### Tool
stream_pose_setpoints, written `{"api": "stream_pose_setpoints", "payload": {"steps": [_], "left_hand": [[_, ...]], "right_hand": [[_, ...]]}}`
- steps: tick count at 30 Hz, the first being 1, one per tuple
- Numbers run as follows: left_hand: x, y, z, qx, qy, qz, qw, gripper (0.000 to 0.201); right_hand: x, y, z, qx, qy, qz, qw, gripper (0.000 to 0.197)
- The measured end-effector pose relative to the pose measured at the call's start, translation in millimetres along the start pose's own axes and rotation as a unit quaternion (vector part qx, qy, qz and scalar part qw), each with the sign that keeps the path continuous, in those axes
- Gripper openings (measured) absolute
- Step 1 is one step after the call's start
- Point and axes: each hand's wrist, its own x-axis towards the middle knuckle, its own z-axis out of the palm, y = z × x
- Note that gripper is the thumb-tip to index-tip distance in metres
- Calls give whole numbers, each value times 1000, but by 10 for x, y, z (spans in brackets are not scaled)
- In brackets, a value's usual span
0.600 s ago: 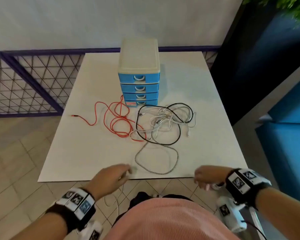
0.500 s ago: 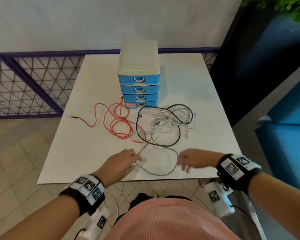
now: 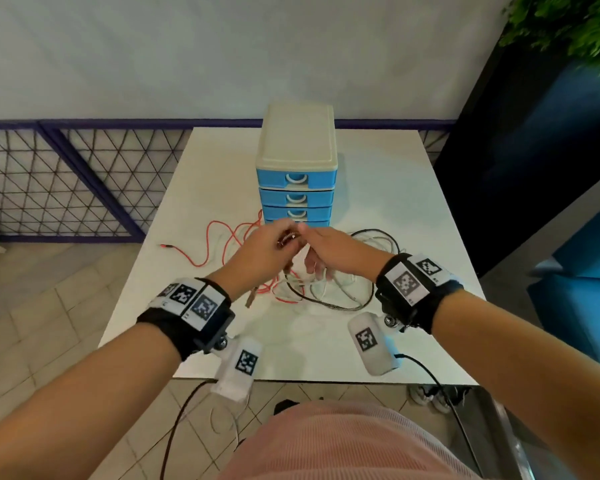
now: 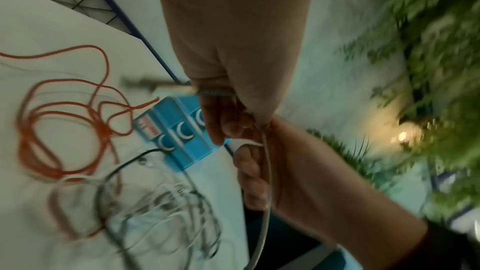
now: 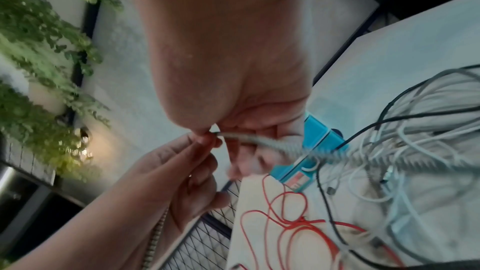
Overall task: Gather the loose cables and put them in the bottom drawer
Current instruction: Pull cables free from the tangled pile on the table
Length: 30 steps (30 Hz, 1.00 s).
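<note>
Your left hand (image 3: 262, 252) and right hand (image 3: 329, 252) both pinch the braided cable (image 5: 262, 143) mid-frame — red cable (image 3: 208, 242), tangled cables (image 3: 347, 289) crowd the drawer unit (image 3: 297, 168) on the table (image 3: 413, 209).

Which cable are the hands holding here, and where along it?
Both hands pinch the grey braided cable. The left hand and right hand meet on one short stretch; whether that is near its end cannot be told.
</note>
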Motion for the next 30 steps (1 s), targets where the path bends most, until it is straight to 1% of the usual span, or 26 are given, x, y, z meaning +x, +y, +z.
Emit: {"api": "stream_pose_setpoints", "payload": {"steps": [1,2,3,4,6,7,9,10,13,14,15,16,17,18,19,20,21,22,23,24,25,26,27,28,29,30], "left_hand": [[63,81,-64,-43,15,-33,998,14],[108,138,-126,-80,8,-68,994,21],[131,165,-183,-118,-17,-100,988,27],[141,159,-237,-154,-49,-123,979,28],[107,102,-341,-203,-97,-149,963,26],[89,57,-391,-211,-104,-151,960,26],[65,-18,-461,-184,-82,-147,968,22],[59,-29,-482,-152,-67,-138,977,20],[109,59,-479,-20,-46,-73,996,20],[133,118,-450,1,-38,-49,998,18],[151,178,-407,-6,-14,-30,999,16],[176,222,-349,-50,29,-26,998,14],[196,269,-279,-132,88,-36,987,16],[220,297,-200,-244,139,-56,958,18],[223,361,-120,-362,160,-76,915,21],[234,420,-33,-459,152,-91,871,27],[239,473,45,-517,127,-97,841,40],[247,517,123,-533,95,-91,836,58],[231,582,193,-507,63,-78,856,79],[213,613,250,-455,29,-68,888,98],[184,632,294,-381,2,-69,922,111],[161,602,336,-313,-17,-81,946,116],[137,533,367,-258,-43,-95,961,114],[125,433,388,-230,-87,-103,964,102],[95,332,398,-236,-148,-100,955,72],[73,214,397,-253,-204,-96,941,35]], "right_hand": [[19,-51,-20,39,12,5,999,49],[31,-89,-52,79,25,10,997,46],[36,-111,-93,105,36,9,994,42],[40,-113,-143,110,46,2,993,39],[23,-71,-252,106,65,-12,992,35],[6,-37,-312,107,77,-15,991,35],[-17,39,-417,95,81,-15,992,35],[-23,60,-445,87,69,-14,994,34],[-22,-34,-410,78,14,-18,997,34],[-10,-91,-372,62,-4,-22,998,36],[5,-156,-328,50,-16,-28,998,38],[27,-213,-288,56,-14,-33,998,40],[50,-263,-273,85,6,-35,996,39],[80,-299,-278,128,41,-32,990,38],[100,-318,-301,169,80,-32,982,38],[132,-307,-330,207,114,-35,971,38],[151,-276,-357,240,141,-41,960,37],[172,-227,-376,266,163,-47,949,37],[185,-171,-392,287,183,-49,939,36],[191,-121,-396,312,201,-45,927,35],[188,-91,-400,345,217,-39,912,34],[183,-77,-409,382,232,-35,894,33],[170,-82,-432,414,245,-37,876,33],[148,-110,-471,435,257,-44,862,33],[124,-136,-530,436,271,-49,857,33],[124,-141,-606,410,292,-52,862,34]]}}
